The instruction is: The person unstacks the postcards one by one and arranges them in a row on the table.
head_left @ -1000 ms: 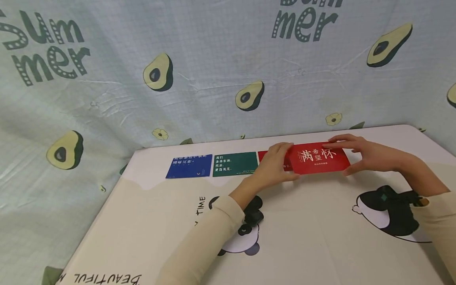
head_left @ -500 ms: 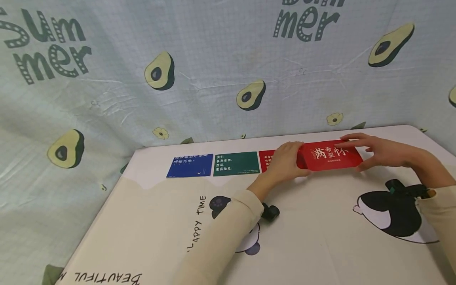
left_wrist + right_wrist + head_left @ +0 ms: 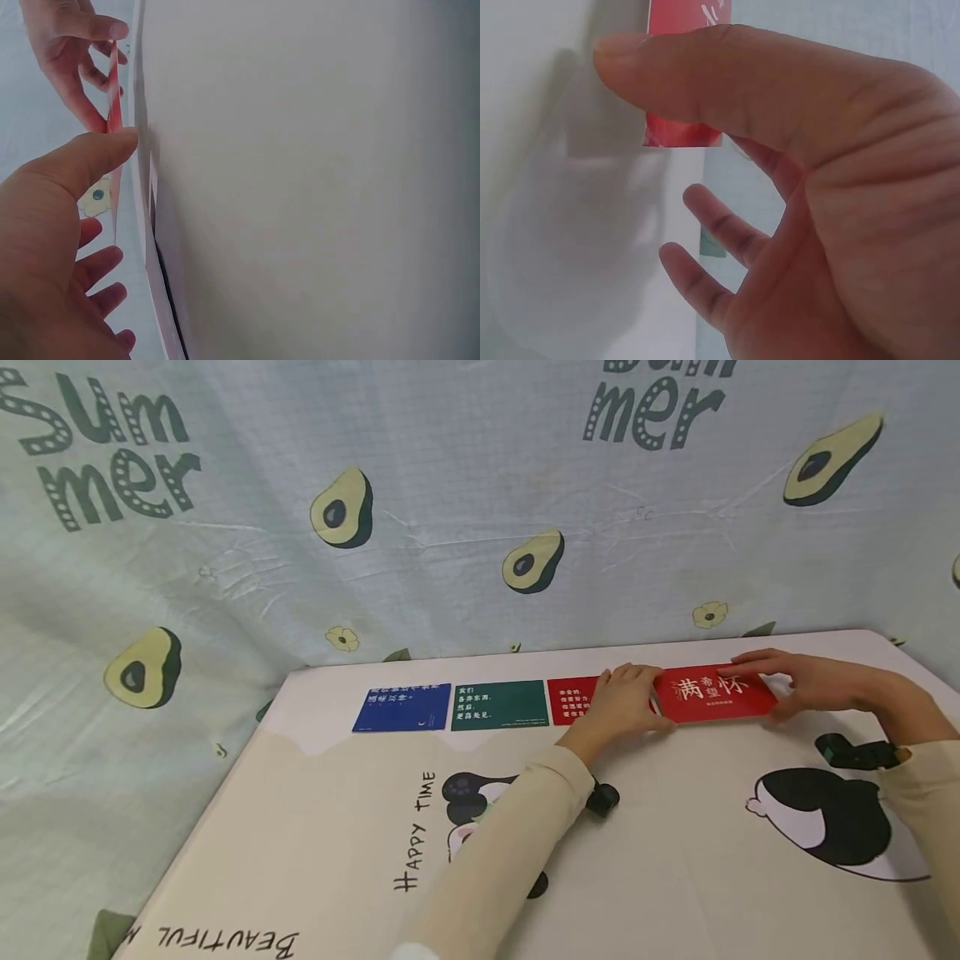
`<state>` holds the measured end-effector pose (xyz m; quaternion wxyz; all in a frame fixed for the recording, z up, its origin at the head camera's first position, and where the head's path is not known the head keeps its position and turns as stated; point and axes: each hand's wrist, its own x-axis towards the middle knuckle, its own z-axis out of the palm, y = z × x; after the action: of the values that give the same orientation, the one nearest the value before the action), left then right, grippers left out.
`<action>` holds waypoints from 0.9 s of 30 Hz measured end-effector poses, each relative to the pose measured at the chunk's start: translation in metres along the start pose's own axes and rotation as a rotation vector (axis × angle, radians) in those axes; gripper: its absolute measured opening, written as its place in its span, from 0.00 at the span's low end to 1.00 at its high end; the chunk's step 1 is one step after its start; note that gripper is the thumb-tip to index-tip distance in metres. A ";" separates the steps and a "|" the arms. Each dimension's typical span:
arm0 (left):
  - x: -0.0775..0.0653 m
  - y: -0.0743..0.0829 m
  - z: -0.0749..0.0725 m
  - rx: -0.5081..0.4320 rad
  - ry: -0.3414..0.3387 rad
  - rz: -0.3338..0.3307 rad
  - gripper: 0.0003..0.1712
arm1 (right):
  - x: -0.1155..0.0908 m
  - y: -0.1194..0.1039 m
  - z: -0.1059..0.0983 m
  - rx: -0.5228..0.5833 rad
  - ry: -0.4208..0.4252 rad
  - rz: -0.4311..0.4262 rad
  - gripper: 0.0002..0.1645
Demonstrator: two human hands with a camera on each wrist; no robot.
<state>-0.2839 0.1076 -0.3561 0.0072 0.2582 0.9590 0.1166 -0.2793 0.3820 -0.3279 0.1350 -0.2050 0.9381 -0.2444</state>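
Note:
Both hands hold a red card (image 3: 708, 697) with large white characters, just above the back of the table. My left hand (image 3: 618, 703) grips its left end between thumb and fingers. On the right end, my right hand (image 3: 825, 687) has the thumb at the near edge and fingers at the far edge. The left wrist view shows this card (image 3: 114, 90) almost edge-on. Another red card (image 3: 564, 702) lies to the left, partly covered by my left hand. Farther left in the same row are a green card (image 3: 498, 705) and a blue card (image 3: 402, 708).
The pale tablecloth (image 3: 675, 860) carries printed cartoon animals and lettering. A fabric curtain (image 3: 435, 593) with avocado prints hangs right behind the table's back edge. Small black devices (image 3: 602, 797) are strapped at both wrists.
Both hands have moved to the right with the red card and lowered it slightly at the end. More of the other red card now shows beside my left hand.

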 end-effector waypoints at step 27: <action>0.006 0.000 -0.005 -0.003 -0.103 -0.077 0.38 | 0.018 -0.001 0.002 -0.086 -0.062 0.067 0.49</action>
<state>-0.2894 0.1091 -0.3512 0.0614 0.2266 0.9664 0.1044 -0.2939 0.3723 -0.3316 0.1632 -0.1866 0.9495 -0.1926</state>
